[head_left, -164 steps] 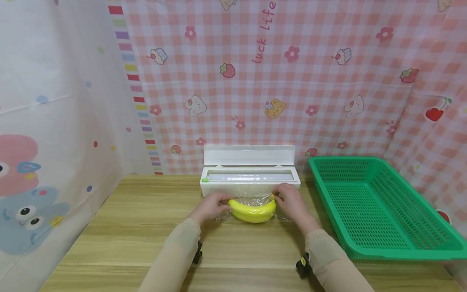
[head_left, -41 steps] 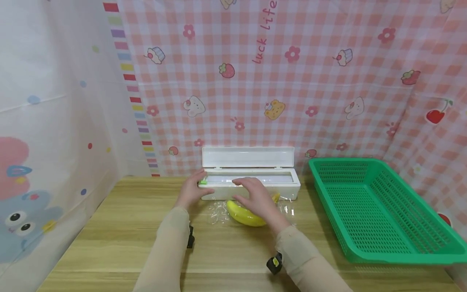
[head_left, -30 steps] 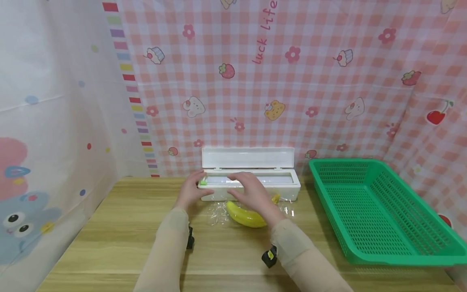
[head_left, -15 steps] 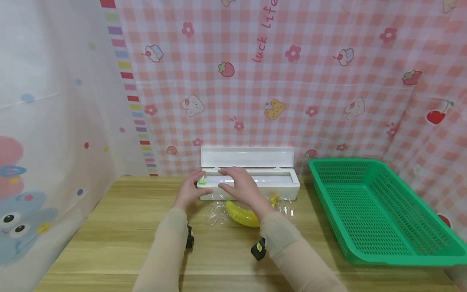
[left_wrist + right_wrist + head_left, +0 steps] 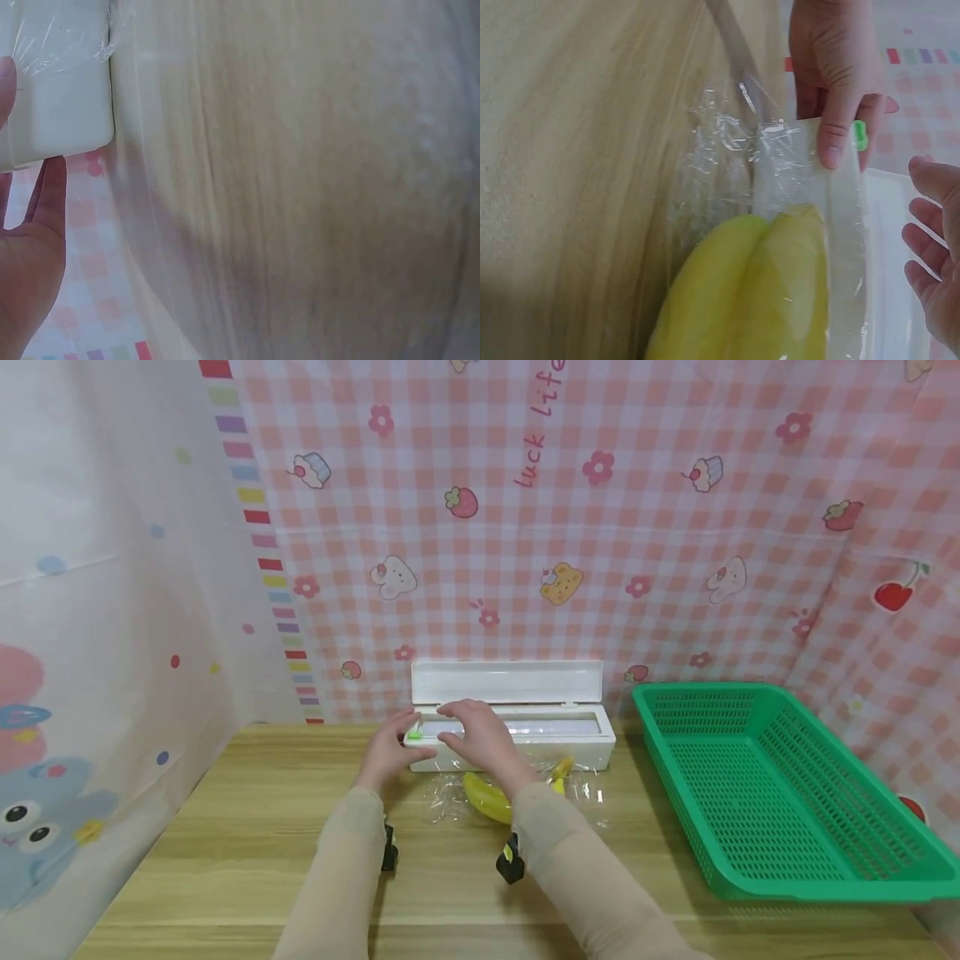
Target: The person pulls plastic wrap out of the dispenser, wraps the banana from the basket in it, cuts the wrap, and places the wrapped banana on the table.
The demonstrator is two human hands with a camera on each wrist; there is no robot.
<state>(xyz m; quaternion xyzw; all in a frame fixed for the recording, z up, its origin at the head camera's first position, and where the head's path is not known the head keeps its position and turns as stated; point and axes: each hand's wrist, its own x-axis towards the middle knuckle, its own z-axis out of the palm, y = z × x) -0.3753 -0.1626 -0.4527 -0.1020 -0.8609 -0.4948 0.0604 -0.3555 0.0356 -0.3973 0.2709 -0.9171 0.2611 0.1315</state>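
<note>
A white cling film dispenser stands at the back of the table, its lid raised. My left hand grips its left end, thumb on the front, fingers behind. Just right of it, by the green slide cutter, my right hand hovers over the dispenser with loosely bent fingers and nothing between them. Clear cling film runs from the dispenser's front over a yellow banana; the right forearm hides part of the banana. In the left wrist view, the thumb lies against the dispenser's front.
A green plastic basket stands on the right side of the wooden table. Behind the dispenser hangs a pink checked cloth; a white printed cloth covers the left side.
Earlier both hands were at the banana's ends on the film. The left hand has since moved to the dispenser's left end; the right hand has slid leftward over the dispenser toward the slide cutter.
</note>
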